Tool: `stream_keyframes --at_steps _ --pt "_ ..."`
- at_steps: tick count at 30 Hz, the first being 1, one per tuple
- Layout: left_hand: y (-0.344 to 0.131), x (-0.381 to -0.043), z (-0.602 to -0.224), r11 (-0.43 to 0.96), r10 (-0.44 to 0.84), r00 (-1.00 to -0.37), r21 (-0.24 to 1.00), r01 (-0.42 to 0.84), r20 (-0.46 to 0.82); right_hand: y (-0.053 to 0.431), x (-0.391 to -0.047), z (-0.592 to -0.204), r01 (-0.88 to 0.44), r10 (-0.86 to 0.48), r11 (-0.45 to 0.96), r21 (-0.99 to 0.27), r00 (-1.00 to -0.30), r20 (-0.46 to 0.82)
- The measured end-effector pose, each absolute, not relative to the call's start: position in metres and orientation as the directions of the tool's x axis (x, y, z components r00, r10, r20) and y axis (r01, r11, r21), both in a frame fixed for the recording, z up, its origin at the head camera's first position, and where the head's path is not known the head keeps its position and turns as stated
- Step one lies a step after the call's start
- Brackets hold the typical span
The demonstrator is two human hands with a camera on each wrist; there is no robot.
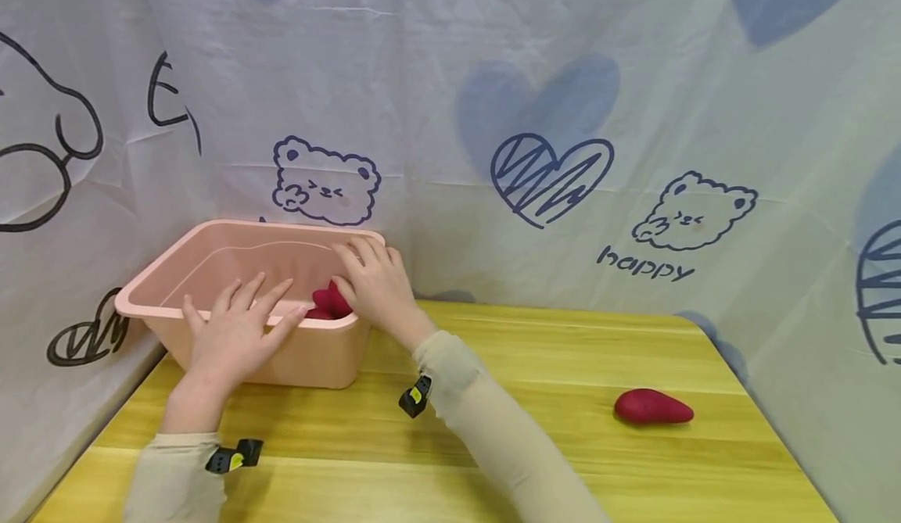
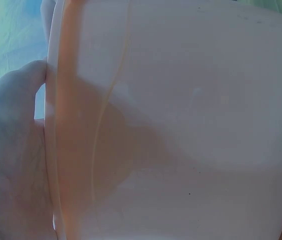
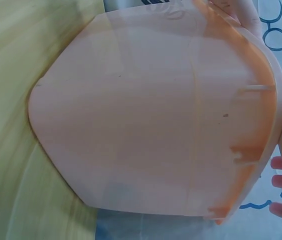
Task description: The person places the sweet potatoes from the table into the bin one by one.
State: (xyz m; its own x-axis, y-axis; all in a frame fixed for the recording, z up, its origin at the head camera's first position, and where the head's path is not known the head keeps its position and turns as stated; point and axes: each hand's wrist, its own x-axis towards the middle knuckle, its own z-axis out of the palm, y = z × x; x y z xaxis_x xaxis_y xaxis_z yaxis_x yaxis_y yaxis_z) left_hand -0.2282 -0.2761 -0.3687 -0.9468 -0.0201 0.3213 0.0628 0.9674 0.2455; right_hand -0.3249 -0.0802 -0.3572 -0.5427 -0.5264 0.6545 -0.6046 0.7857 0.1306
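Note:
A pink plastic basin (image 1: 296, 351) stands at the left of the table. My left hand (image 1: 228, 339) lies over its front rim, fingers spread and pointing inward; the left wrist view shows the thumb (image 2: 28, 80) right at the rim. My right hand (image 1: 376, 277) reaches over the right end of the basin, fingers bent loosely downward inside the rim. Just beside its thumb, dark red sweet potatoes (image 1: 331, 300) show at the basin's right end, partly hidden by the hand and the front wall. In the right wrist view the basin's outer wall (image 3: 131, 115) hides most of the inside.
Another dark red sweet potato (image 1: 651, 407) lies on the wooden table (image 1: 563, 351) to the right, its narrow end pointing right. Behind the table hangs a pale cloth (image 1: 436, 101) with hearts and bear drawings. The basin stands close to the cloth on the left.

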Motion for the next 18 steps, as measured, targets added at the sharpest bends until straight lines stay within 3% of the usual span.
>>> stream_keyframes --at_steps 18 --pt "-0.276 -0.23 -0.371 0.968 -0.019 -0.946 0.243 0.064 0.325 -0.047 -0.314 -0.364 -0.644 -0.548 0.753 0.133 -0.503 0.668"
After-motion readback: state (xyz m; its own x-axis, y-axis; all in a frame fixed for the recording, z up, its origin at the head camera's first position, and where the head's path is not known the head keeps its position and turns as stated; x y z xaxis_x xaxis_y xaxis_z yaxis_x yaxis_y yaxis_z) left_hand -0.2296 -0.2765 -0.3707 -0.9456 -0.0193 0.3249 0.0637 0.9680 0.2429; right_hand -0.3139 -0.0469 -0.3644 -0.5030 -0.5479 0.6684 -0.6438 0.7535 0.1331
